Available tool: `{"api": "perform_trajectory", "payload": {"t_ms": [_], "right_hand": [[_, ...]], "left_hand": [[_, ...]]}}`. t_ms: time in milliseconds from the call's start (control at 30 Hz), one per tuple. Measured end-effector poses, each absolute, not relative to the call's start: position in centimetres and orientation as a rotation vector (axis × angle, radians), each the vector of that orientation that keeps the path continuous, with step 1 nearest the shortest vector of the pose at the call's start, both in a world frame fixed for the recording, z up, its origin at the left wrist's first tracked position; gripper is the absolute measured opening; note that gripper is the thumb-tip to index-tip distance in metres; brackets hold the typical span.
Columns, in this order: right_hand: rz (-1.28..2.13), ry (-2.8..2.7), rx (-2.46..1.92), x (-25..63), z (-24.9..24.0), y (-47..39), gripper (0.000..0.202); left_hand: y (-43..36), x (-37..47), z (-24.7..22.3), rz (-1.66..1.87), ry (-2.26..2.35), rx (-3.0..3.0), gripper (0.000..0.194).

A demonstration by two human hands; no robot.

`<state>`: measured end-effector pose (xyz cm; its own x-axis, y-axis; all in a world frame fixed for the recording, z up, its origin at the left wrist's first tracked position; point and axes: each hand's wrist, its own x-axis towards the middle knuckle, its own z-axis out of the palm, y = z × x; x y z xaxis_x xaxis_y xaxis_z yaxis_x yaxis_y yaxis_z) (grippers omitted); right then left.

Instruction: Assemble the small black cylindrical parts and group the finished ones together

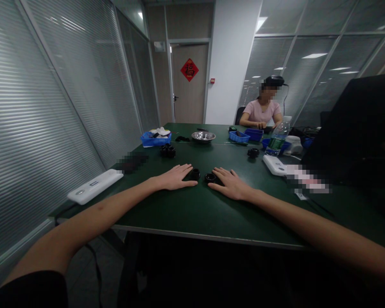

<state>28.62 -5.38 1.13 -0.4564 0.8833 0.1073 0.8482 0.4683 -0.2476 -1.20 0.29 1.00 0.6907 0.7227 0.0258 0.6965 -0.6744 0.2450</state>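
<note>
My left hand (176, 177) lies flat on the green table (186, 214), fingers stretched out and thumb apart. Just right of it, between its fingertips and thumb, stands a small black ring-shaped part (195, 173). A second black ring-shaped part (209, 177) sits beside the fingers and thumb of my right hand (230, 183), which also rests palm down with its fingers extended. Whether either hand touches its part I cannot tell. Farther back lie a cluster of similar black parts (167, 150) on the left and another black part (253, 153) on the right.
Behind are a metal bowl (203, 137), a filled blue basket (156, 139) and a smaller blue tray (239, 137). A water bottle (278, 136) stands right. White devices (94, 187) lie at both sides. A large dark object (353, 124) blocks the right. Another person (263, 110) sits across.
</note>
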Motion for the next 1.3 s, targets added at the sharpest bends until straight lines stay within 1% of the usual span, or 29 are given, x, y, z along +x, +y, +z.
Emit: {"api": "perform_trajectory", "payload": {"t_ms": [200, 400, 767, 1133, 1300], "right_hand": [[0.196, -2.521, -1.520, 28.50, 1.25, -5.52, 0.095], [0.193, -2.523, -1.511, 28.58, 1.20, -5.47, 0.093], [0.173, -2.523, -1.506, 28.47, 1.30, -5.62, 0.091], [0.167, -2.527, -1.523, 28.50, 1.24, -5.52, 0.093], [0.173, -2.532, -1.515, 28.52, 1.29, -5.56, 0.093]], "left_hand": [[0.50, -1.15, 0.73, 0.150, 1.161, 2.721, 0.102], [0.64, -1.27, 0.59, 0.165, 1.144, 2.743, 0.099], [0.51, -1.19, 0.78, 0.164, 1.149, 2.725, 0.100], [0.09, -0.86, 1.14, 0.145, 1.175, 2.719, 0.102], [0.36, -1.05, 0.88, 0.144, 1.167, 2.735, 0.100]]}}
